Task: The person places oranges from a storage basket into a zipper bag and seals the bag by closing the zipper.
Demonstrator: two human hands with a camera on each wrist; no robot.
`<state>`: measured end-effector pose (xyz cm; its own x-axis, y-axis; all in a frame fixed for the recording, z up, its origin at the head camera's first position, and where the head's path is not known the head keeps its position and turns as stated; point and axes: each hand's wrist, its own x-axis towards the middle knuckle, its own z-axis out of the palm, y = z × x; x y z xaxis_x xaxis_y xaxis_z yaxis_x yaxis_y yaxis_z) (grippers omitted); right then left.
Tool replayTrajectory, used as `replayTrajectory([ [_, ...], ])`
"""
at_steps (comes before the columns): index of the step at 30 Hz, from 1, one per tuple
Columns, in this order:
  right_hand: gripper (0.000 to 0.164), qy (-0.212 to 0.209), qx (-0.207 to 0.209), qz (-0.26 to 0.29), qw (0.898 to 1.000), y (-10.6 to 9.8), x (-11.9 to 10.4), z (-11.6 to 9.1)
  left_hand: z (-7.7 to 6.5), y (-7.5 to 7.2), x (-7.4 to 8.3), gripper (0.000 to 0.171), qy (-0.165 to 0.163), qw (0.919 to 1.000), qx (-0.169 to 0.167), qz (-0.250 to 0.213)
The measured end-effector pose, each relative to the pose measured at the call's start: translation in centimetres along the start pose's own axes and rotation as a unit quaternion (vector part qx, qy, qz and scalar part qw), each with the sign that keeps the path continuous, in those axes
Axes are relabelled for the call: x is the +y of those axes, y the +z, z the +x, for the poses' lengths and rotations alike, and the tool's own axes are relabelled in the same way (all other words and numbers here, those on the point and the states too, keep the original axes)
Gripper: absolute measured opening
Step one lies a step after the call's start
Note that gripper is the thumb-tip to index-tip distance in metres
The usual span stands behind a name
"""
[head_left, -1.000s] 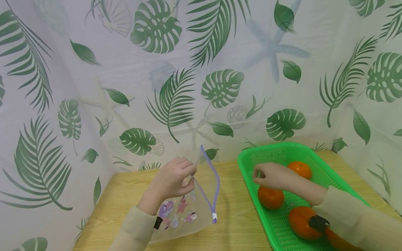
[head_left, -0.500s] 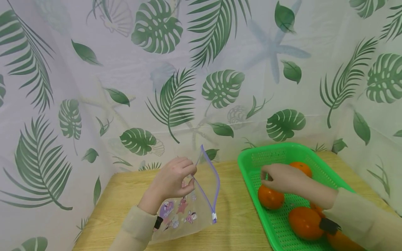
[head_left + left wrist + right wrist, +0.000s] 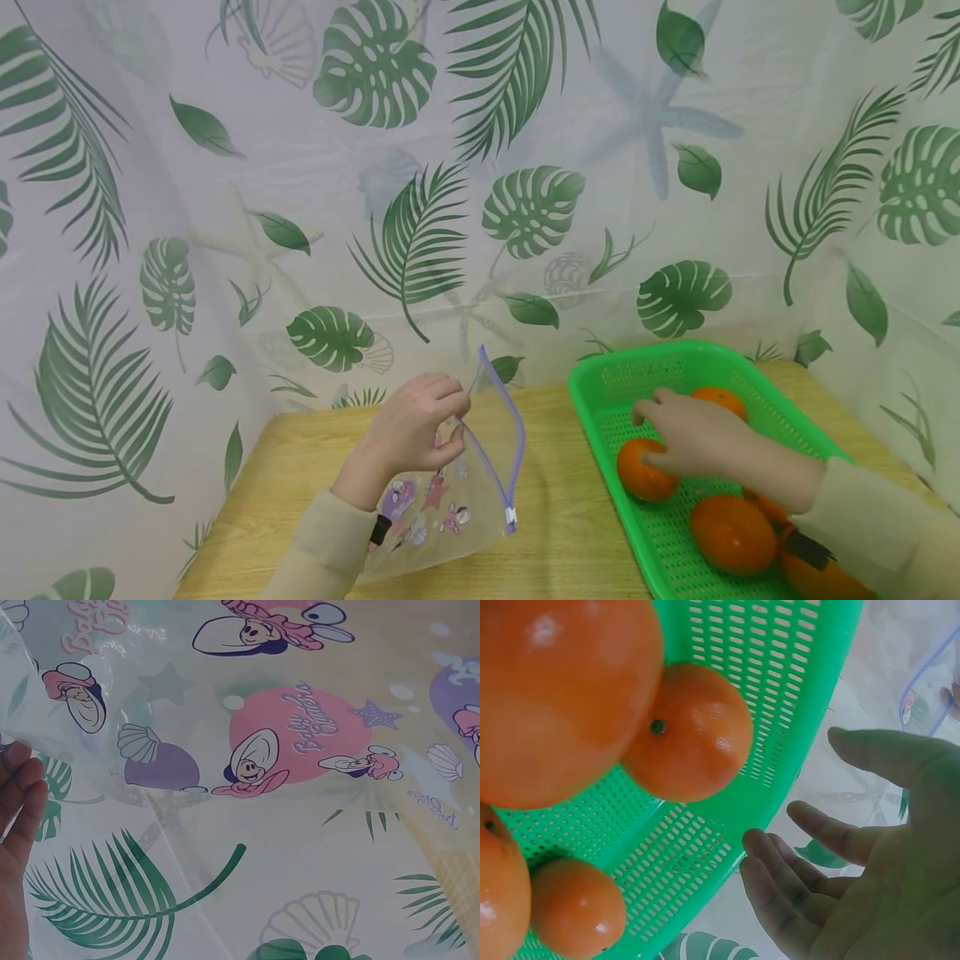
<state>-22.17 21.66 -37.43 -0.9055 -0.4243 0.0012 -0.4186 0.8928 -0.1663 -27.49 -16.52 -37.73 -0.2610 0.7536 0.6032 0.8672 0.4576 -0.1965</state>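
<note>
My left hand (image 3: 416, 425) pinches the top edge of a clear zip bag (image 3: 480, 492) with a purple zip strip and a white slider. The bag's mouth gapes toward the right. Cartoon shell prints cover the bag (image 3: 300, 735) in the left wrist view, with the left fingertips (image 3: 26, 787) at its left edge. My right hand (image 3: 697, 437) is over the green basket, fingers spread and holding nothing, its thumb overlapping the nearest orange (image 3: 641, 475). In the right wrist view the right hand (image 3: 840, 877) shows an uncurled palm, apart from the orange (image 3: 697, 742).
The green plastic basket (image 3: 675, 350) stands on the right of the wooden table (image 3: 570, 517). Further oranges lie in it, one at the back (image 3: 720, 402) and a bigger one in front (image 3: 733, 533). A leaf-printed cloth (image 3: 450, 250) hangs behind the table.
My right hand has moved right and slightly lower over the near orange, and its fingers have spread from a closed pinch. The left hand and the bag have stayed in place.
</note>
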Motion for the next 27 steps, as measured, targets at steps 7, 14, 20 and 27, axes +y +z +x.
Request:
replayTrajectory([
  [7, 0.049, -0.032, -0.002, -0.017, 0.999, 1.0, 0.4, -0.7, 0.1, 0.2, -0.2, 0.010, 0.020, 0.9996, 0.022, 0.001],
  [14, 0.072, -0.059, -0.020, -0.019, 0.998, 2.0, 0.6, -0.9, 0.5, 0.2, -0.1, 0.011, 0.029, 0.9992, 0.021, 0.018],
  [20, 0.075, -0.072, -0.018, -0.033, 0.997, 2.7, 0.7, -0.8, 0.6, 0.2, 0.0, 0.011, 0.032, 0.9991, 0.020, 0.017],
  [27, 0.076, -0.074, -0.003, -0.052, 0.996, 3.6, 1.0, -0.5, 0.6, 0.2, -0.1, 0.012, 0.031, 0.9993, 0.019, 0.011],
])
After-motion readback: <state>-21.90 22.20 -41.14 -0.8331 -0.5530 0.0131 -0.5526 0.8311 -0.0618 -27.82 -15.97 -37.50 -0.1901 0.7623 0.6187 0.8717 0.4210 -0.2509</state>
